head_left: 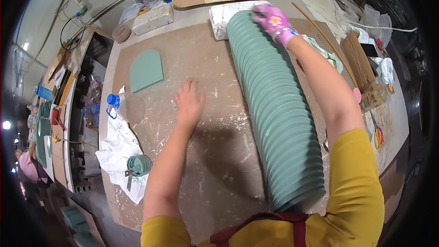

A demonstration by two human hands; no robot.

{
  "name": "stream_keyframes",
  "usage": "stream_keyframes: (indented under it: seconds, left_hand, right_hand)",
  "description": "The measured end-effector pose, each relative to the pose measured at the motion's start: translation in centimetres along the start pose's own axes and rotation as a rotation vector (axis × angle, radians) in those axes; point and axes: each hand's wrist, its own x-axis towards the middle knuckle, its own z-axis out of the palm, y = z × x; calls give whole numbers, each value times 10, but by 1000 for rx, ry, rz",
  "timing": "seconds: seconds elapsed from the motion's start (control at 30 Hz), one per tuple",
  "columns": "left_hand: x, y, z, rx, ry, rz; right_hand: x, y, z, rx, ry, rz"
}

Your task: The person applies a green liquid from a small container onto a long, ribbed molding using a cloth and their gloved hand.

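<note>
1. A person in a yellow top leans over a paint-flecked brown workbench (219,155), both forearms coming in from the lower edge of the view.

2. The left hand (189,101), bare, lies palm down on the bench surface with its fingers spread and flat, gripping nothing. The forearm runs straight back toward the body.

3. The right hand (273,21), in a pink flowered glove, reaches far forward with the arm nearly fully extended. It rests on the top of the far end of a long row of green arched panels (279,119). The gloved fingers curl over the rims of the farthest panels; whether they pinch one panel cannot be told.

4. The row of panels stands on edge, packed face to face, and runs from near the person's waist to a white block (219,18) at the far side of the bench, which the last panels lean against.

5. One single green arched panel (146,69) lies flat on the bench, well to the left of the left hand.

6. Near the bench's left edge sit a clear bottle with a blue cap (124,106), a crumpled white cloth (116,148) and a scraper (135,167) lying on it.

7. To the right of the row, a bottle of yellowish liquid (376,96) and red-handled scissors (377,137) lie on the bench.
</note>
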Motion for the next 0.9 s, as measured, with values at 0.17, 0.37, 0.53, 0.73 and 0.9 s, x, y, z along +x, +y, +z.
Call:
stream_keyframes:
  seconds: [0.17,0.37,0.53,0.73,0.9]
  left_hand:
    - [2,3,4,-25,20,30]
    - [2,3,3,-18,32,53]
    - [-2,0,4,-1,9,16]
    - [0,5,11,-2,10,24]
    - [3,-3,9,44,5,21]
  right_hand:
    - [-21,33,-22,-82,-8,48]
    - [19,-37,23,235,-407,9]
    - [13,-69,30,-132,-517,-273]
    - [32,-21,23,-84,-351,-462]
    - [22,-64,31,-96,-467,-292]
